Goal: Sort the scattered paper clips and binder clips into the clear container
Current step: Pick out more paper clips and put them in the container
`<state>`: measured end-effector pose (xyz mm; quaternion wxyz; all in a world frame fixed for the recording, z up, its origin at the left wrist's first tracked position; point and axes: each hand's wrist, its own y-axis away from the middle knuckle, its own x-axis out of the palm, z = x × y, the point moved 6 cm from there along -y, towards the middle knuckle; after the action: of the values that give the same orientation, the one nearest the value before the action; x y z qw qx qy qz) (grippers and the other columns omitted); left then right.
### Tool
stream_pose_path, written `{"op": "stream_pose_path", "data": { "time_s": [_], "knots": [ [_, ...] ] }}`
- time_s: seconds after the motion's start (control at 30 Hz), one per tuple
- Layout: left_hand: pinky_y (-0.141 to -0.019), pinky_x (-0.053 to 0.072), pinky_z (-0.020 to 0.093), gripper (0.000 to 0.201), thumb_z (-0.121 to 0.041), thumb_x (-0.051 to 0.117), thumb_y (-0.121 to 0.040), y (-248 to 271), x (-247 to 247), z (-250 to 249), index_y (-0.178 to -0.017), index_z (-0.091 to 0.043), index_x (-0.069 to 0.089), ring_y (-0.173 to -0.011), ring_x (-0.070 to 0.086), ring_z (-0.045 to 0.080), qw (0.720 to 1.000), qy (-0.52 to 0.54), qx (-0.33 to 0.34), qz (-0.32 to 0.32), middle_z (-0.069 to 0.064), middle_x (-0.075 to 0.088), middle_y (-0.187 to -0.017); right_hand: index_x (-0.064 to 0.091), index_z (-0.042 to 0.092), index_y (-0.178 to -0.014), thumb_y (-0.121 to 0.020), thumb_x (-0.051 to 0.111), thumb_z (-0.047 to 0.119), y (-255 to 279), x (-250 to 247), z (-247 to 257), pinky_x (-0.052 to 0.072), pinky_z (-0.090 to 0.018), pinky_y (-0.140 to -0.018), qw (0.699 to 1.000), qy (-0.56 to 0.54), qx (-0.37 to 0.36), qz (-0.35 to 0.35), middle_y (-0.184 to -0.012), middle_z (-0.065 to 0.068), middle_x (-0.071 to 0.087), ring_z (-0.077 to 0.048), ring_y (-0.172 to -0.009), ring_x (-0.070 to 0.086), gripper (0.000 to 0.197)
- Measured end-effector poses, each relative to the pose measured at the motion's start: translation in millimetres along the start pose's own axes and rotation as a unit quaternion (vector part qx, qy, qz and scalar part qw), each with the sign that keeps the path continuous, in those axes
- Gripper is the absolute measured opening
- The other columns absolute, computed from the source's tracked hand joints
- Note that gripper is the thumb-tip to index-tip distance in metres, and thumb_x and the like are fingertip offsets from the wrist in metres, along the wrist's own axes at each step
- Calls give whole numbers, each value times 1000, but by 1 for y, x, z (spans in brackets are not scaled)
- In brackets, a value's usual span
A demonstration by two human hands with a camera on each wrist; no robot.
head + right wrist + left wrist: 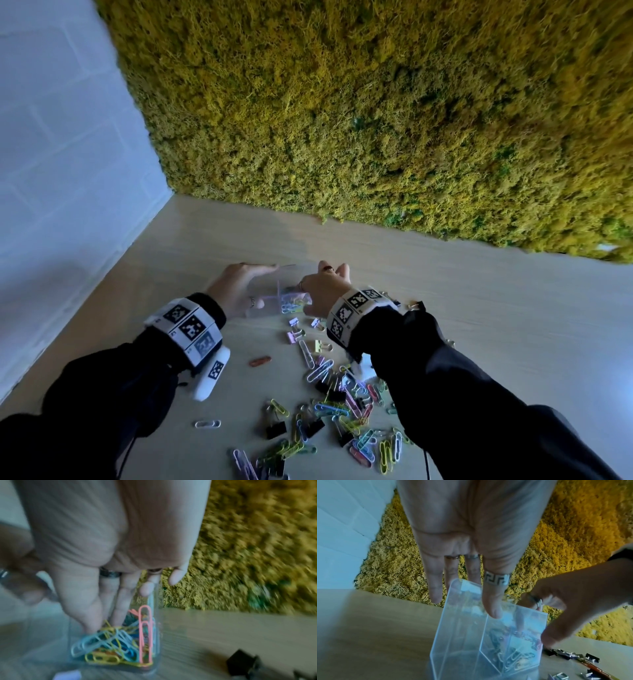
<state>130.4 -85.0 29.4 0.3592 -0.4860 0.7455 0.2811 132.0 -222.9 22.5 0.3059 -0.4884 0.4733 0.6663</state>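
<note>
Though blurry, clips [113,646] under R fingers [89,609].

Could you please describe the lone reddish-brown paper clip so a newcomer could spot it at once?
Start at the wooden table below the moss wall. Just right of the left wrist's white camera lies the reddish-brown paper clip, alone, apart from the colourful pile.
</note>
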Motion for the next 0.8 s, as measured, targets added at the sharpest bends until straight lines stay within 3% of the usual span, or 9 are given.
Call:
{"op": "stream_pose_path", "data": {
  "time_s": [0.1,0.23,0.33,0.43,0.53,0.63,0.7,0.73,0.8],
  "knots": [
    [-106,36,33,72,-2,74,-68,-1,1,1,-133,-12,44,-128,46,21,1000,-3,3,-10,8,49,-137,55,26,-117,-88,51,35,-3,5,-1,28,-45,-98,999,29,18,9,-101,3,54,-21,-115,38,31],
    [-104,36,30,75,1,72,-70,1,5,3,-136,-17,40,-131,42,21,1000,-6,-9,-19,6,46,-139,56,25,-118,-88,49,36,0,6,-3,27,-45,-96,999,27,2,-39,-120,2,57,-21,-116,42,32],
    [-107,33,29,74,0,72,-72,3,5,4,-136,-19,40,-132,40,21,1000,-16,-21,-16,5,45,-141,54,27,-120,-88,51,36,20,-3,-5,27,-43,-100,989,-91,-28,-112,-127,3,51,-19,-119,39,33],
    [-107,28,25,66,-3,69,-76,16,-7,-5,-135,-13,41,-132,39,24,997,-42,8,-68,11,43,-142,62,18,-102,-88,53,31,53,-16,-21,45,-35,-88,951,-228,-45,-205,-106,-1,59,-18,-97,54,21],
    [-89,36,20,41,1,68,-74,46,-23,-21,-113,-8,60,-106,55,20,985,-34,76,-149,12,61,-114,61,10,-87,-89,53,25,92,-6,-33,51,-24,-67,952,-248,-62,-166,-83,0,59,-15,-72,58,16],
    [-62,39,7,22,-3,69,-76,81,7,-31,-86,-22,66,-72,55,-1,998,3,65,7,-12,59,-74,61,13,-94,-89,54,25,125,25,-35,54,-21,-69,971,-216,-94,-45,-94,-4,65,-12,-76,62,15],
    [-56,35,4,9,-24,71,-77,103,45,-34,-84,-20,67,-60,52,-4,990,-29,39,134,-20,51,-65,57,17,-104,-85,58,35,146,49,-36,46,-10,-64,975,-208,-72,15,-106,-1,59,-9,-82,57,25],
    [-54,32,4,18,-33,71,-75,112,63,-33,-87,-20,66,-57,48,-4,984,-51,28,169,-21,47,-65,53,19,-108,-81,60,42,156,61,-38,41,-8,-63,977,-204,-49,35,-111,1,55,-9,-86,54,36],
    [-58,32,9,31,-43,70,-73,123,90,-31,-93,-20,63,-65,43,-2,976,-90,12,196,-20,40,-68,42,19,-123,-66,55,65,171,82,-39,44,-17,-74,980,-184,-14,71,-122,-1,48,-13,-100,53,75]
  ]
}}
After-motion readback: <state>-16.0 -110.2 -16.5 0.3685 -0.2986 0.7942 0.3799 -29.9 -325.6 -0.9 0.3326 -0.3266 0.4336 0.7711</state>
